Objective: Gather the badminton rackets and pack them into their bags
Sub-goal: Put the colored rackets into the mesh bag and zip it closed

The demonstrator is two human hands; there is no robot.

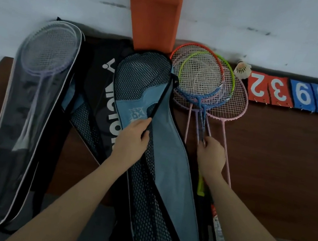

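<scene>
Several loose rackets (206, 82) lay fanned on the table (275, 150), heads overlapping, just beside the blue mesh bag (146, 80). To hold its mouth wide, the left hand (133, 137) pinched the bag's black edge; the right hand (210, 156) curled around the bunched shafts, apparently to slide them in. 1 racket already sat in the clear bag (29, 111).

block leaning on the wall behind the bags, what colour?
Orange. The block stands upright against the white wall; the head view shows it plainly.
</scene>
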